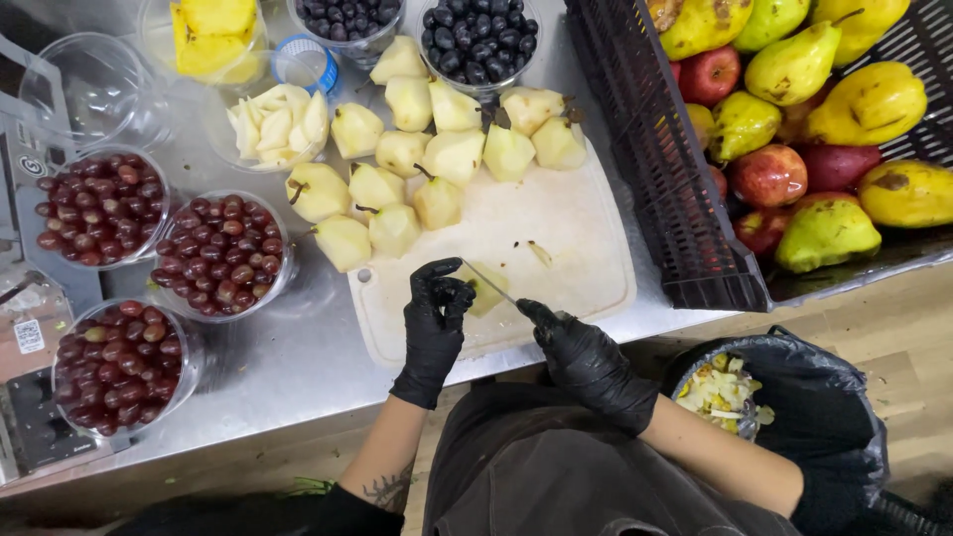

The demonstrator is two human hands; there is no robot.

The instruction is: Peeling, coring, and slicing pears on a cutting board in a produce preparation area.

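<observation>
1. Standing at a shiny metal table [298,367], a person is cutting fruit on a white cutting board [576,248] that lies near the table's front edge.
2. On the far right sits a dark crate [655,169] full of whole pears [794,65] and some red apples [769,174]. It touches the board's right edge.
3. Below the crate is a bin with a black bag [824,397], and fruit scraps lie inside it.
4. At the back of the board and on the table just behind it lies a big bunch of peeled pears [397,189], close together.
5. To the left stand three clear cups of red grapes [220,253], with cups of dark grapes [478,40] farther back.
6. The left hand [435,323], in a black glove, is curled down over a small pear piece [486,293] and pins it to the front of the board.
7. The right hand [586,362], also gloved, is closed around a knife [491,283]. The thin blade points up and left and touches the pear piece.
8. I think the step now is slicing this one pear piece.
9. I think the next move needs a slow, straight push of the blade, with the left fingers kept back from the edge.
</observation>
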